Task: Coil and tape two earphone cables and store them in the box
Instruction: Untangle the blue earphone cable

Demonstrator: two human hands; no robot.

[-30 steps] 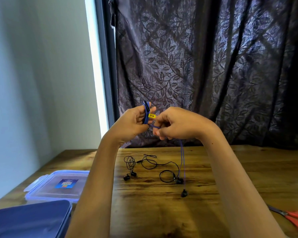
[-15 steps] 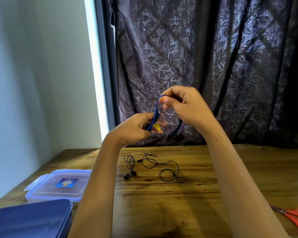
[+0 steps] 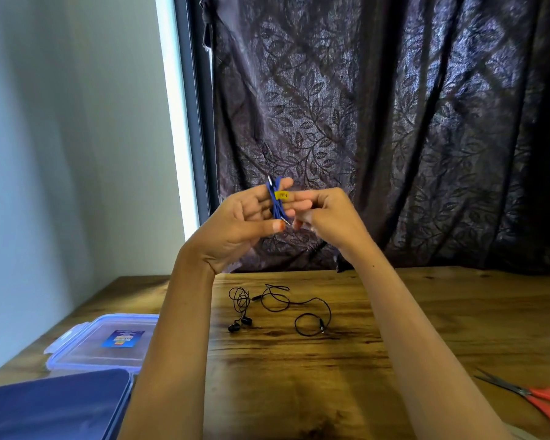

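Nothing fancy, just bare arms: left forearm (image 3: 178,328) and right forearm (image 3: 404,328). The left hand (image 3: 242,217) has a short-trimmed thumbnail (image 3: 278,224). The right hand (image 3: 327,214) has a tiny mole (image 3: 374,266) below the wrist.

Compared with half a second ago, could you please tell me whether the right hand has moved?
Yes. The right hand has dropped toward the table's far edge, from above the left hand to level with it, beside the blue cable coil.
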